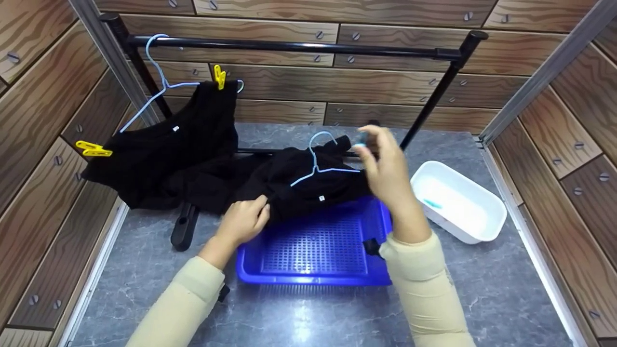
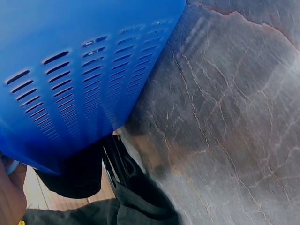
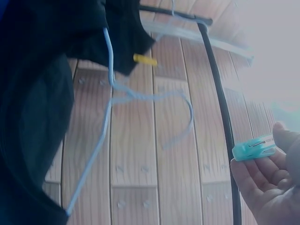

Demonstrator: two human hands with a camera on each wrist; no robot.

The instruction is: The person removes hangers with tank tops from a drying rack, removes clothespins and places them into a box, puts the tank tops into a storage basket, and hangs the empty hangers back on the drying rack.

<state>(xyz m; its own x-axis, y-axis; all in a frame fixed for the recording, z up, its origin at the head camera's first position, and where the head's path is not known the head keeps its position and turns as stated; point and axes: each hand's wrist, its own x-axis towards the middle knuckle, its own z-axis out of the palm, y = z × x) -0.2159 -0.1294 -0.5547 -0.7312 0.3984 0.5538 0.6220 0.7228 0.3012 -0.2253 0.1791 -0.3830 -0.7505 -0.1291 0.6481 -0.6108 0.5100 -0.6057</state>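
Hands at work with garments and hangers. The left hand (image 1: 243, 219) grips the edge of the near black garment (image 1: 296, 207), probably to steady the cloth against its hanger (image 1: 315, 169); this garment lies over the far part of the blue basket (image 1: 315, 279). The right hand (image 1: 385, 168), thumb opposed to fingers, pinches a teal clothespin (image 3: 253, 149) beside the garment's right shoulder, held by the body of the clip, apart from the cloth. At far left, the hung black garment (image 1: 193, 130) is suspended from the black rack (image 1: 289, 46) by a second hanger (image 1: 165, 86); yellow clothespins (image 1: 220, 77) sit at its shoulders, presumably to keep it from slipping. The white tub (image 1: 494, 236), right of the basket, appears to serve as a clip store within reach.

Count: two garments, their boundary unclear where the cloth merges; two hangers; two yellow clothespins; one teal clothespin in hand and one blurred teal piece (image 1: 432, 204) in the tub; one rack, one basket, one tub.
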